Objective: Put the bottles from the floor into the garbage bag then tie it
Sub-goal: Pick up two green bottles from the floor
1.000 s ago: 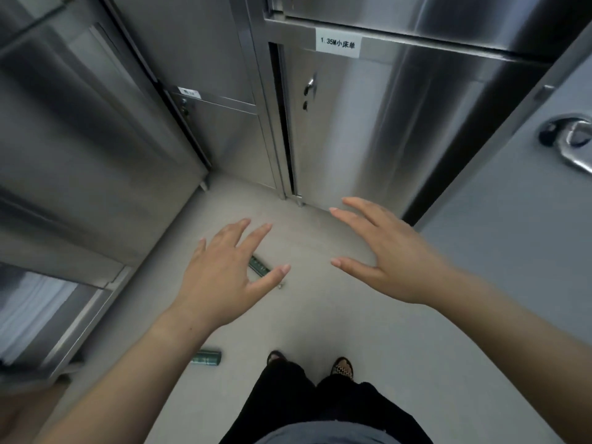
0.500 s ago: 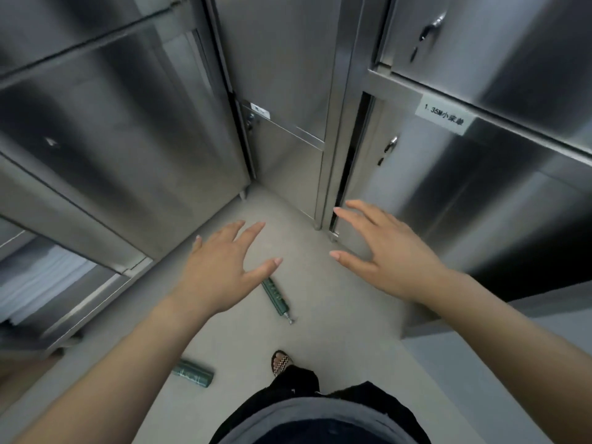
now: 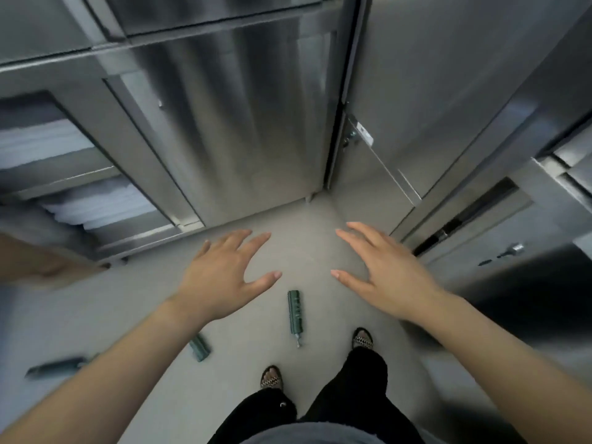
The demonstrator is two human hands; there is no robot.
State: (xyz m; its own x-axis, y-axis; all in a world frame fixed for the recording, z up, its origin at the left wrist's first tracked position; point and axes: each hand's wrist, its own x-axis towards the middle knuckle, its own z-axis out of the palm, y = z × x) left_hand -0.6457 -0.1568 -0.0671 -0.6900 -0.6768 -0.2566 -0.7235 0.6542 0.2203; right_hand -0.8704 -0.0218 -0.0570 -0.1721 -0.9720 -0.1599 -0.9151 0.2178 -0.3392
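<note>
Three dark green bottles lie on the grey floor. One bottle [image 3: 295, 317] lies lengthwise between my hands, its cap toward my feet. A second bottle [image 3: 199, 347] shows partly under my left forearm. A third bottle [image 3: 56, 368], blurred, lies at the far left. My left hand [image 3: 224, 278] hovers palm down above the floor with fingers spread, holding nothing. My right hand [image 3: 384, 274] does the same on the right. No garbage bag is in view.
Stainless steel cabinets [image 3: 230, 133] close off the floor ahead and on the right [image 3: 448, 100]. An open cabinet at the left holds stacked white linen [image 3: 45, 139]. My feet in patterned sandals [image 3: 271, 378] stand just behind the bottles.
The view has swung left: the cabinet corner shifted right, the open linen cabinet and a third bottle came into sight. Both hands stay spread and empty.
</note>
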